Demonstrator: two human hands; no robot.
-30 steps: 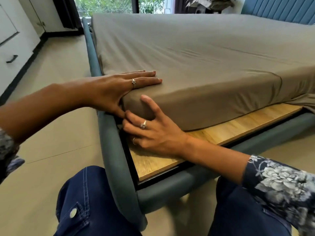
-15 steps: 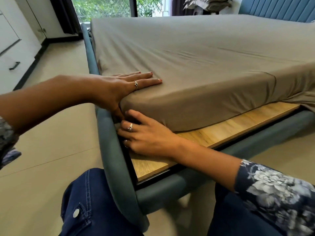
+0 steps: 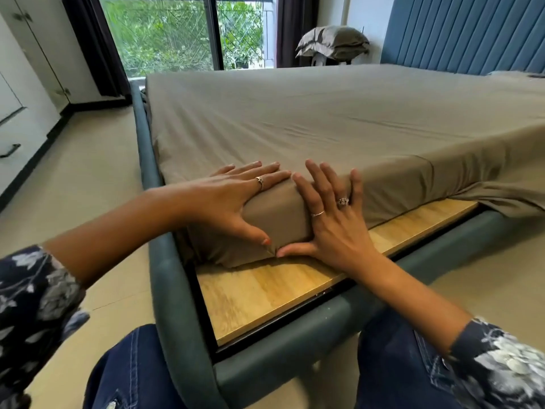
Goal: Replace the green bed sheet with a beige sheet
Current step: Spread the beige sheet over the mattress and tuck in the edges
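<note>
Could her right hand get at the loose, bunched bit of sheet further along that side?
Probably yes: the right hand lies flat on the mattress corner, and only bare wooden board lies between it and the bunched sheet.

Sheet (image 3: 324, 119) spread over mattress on bed frame (image 3: 177, 290). Left hand (image 3: 233, 199) and right hand (image 3: 330, 219) flat on near corner, thumbs nearly touching. Pillows (image 3: 333, 44) behind bed.

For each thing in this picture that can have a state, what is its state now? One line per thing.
beige sheet: stretched over the mattress, fitted round the near corner, loose at the right edge.
left hand: open, flat on the corner.
right hand: open, fingers spread on the corner's side.
wooden base: uncovered beside the mattress.
pillows: stacked off the bed, by the window.
curtains: drawn open.
</note>
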